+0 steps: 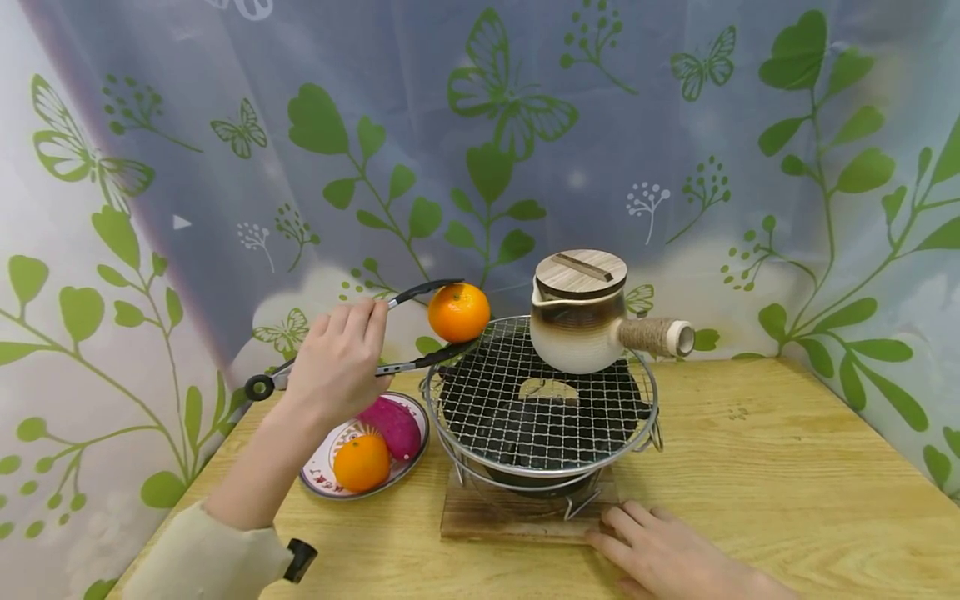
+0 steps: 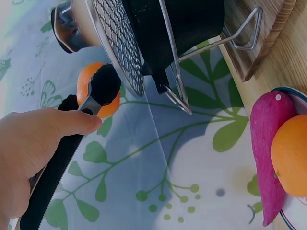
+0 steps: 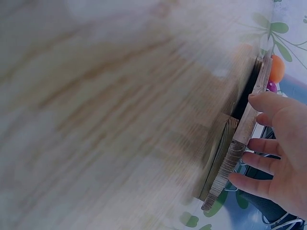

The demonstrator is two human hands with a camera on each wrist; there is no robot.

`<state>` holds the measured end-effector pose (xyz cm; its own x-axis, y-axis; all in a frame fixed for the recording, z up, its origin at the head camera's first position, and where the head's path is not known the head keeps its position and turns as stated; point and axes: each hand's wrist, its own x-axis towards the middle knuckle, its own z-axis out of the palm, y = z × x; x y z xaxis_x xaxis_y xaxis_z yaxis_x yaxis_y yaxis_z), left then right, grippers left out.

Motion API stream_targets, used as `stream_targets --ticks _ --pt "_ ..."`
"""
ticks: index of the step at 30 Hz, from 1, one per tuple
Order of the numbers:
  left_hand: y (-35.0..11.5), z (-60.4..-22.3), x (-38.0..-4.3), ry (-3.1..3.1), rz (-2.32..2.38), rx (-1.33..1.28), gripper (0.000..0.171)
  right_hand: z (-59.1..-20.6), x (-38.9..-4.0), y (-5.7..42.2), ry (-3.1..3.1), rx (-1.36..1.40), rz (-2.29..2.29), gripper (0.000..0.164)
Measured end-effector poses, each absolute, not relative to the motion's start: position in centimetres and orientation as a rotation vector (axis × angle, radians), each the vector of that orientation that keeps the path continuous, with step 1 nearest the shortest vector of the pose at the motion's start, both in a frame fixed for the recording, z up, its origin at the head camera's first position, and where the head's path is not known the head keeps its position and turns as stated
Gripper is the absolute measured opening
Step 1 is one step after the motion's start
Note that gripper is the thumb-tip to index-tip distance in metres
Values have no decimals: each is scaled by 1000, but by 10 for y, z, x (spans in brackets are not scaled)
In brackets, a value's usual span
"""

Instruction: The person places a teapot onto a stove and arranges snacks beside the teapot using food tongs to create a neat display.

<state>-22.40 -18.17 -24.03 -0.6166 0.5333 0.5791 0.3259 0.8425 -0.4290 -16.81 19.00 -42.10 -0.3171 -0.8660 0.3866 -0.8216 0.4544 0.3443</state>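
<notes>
My left hand (image 1: 337, 358) grips a pair of black-tipped tongs (image 1: 411, 365) around their middle. Between the tong heads sits an orange (image 1: 459, 313), held up at the left rim of a round wire grill rack (image 1: 517, 433). In the left wrist view one dark tong head covers part of this orange (image 2: 85, 79). My right hand (image 1: 660, 554) rests with loosely bent fingers at the front right corner of the wooden board (image 1: 510, 521) under the stove. The right wrist view shows its fingers (image 3: 261, 146) spread along the board's edge.
A clay teapot (image 1: 573, 337) with a wooden lid stands on the back right of the rack, its rope-wrapped handle (image 1: 651, 336) pointing right. Left of the stove, a plate (image 1: 309, 471) bears another orange (image 1: 362, 463) and a purple sweet potato (image 1: 399, 427). A patterned curtain (image 1: 420, 125) hangs behind the table.
</notes>
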Motion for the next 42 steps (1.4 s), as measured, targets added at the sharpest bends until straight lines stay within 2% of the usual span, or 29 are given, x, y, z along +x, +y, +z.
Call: stream_targets --ticks 42 --pt "-153 -245 -241 -2322 378 -704 88 -421 -171 193 -2177 1427 -104 53"
